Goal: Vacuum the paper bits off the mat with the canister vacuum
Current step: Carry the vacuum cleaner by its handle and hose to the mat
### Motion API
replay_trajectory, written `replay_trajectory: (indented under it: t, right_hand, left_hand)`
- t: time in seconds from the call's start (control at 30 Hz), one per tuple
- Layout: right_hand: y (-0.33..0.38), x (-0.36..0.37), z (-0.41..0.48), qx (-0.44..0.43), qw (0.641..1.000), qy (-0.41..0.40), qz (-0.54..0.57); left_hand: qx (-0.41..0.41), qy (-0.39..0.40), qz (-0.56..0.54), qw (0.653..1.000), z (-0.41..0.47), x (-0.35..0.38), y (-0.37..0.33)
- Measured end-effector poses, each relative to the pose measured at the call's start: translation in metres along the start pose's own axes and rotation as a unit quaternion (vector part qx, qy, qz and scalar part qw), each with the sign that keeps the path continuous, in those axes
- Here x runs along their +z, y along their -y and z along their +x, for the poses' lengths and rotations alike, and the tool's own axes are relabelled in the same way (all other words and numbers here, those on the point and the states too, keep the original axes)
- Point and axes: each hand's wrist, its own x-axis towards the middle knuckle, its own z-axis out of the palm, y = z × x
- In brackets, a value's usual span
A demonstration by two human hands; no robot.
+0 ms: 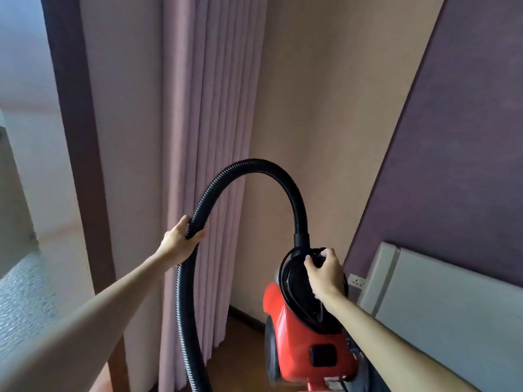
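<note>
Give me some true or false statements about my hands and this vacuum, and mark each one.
The left hand grips the black hose. True.
The canister vacuum is blue. False: its body is red.
The right hand grips the vacuum at its black top. True.
The hose is detached from the vacuum. False: it arches over and joins the vacuum's top.
A pink curtain hangs behind the hose. True.

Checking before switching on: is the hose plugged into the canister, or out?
In. The black hose ends in a cuff seated in the front inlet of the red canister vacuum, just above the handle the right hand grips.
</note>
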Motion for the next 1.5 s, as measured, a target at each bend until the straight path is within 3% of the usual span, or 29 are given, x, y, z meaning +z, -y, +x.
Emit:
replay_trajectory:
  t: [0.4, 0.77, 1.1, 1.23, 1.5]
  right_hand:
    - [-0.01, 0.089, 0.082, -0.037, 0.995, 0.097, 0.008]
    - [-0.046, 0.175, 0.133, -0.105, 0.967, 0.228, 0.043]
    - [-0.122, 0.249, 0.097, -0.136, 0.913, 0.379, 0.057]
    - [-0.16, 0.283, 0.067, -0.13, 0.895, 0.426, 0.041]
    - [-0.241, 0.355, 0.018, -0.117, 0.88, 0.459, 0.033]
  left_hand:
    - [-0.074, -0.057, 0.052, 0.994, 0.038, 0.018, 0.048]
    - [-0.196, -0.184, 0.013, 0.963, 0.005, 0.097, 0.081]
    - [-0.322, -0.29, 0.009, 0.901, -0.089, 0.169, 0.135]
    - [-0.395, -0.302, 0.002, 0.868, -0.121, 0.2, 0.167]
    - [-0.456, -0.288, 0.016, 0.842, -0.151, 0.257, 0.254]
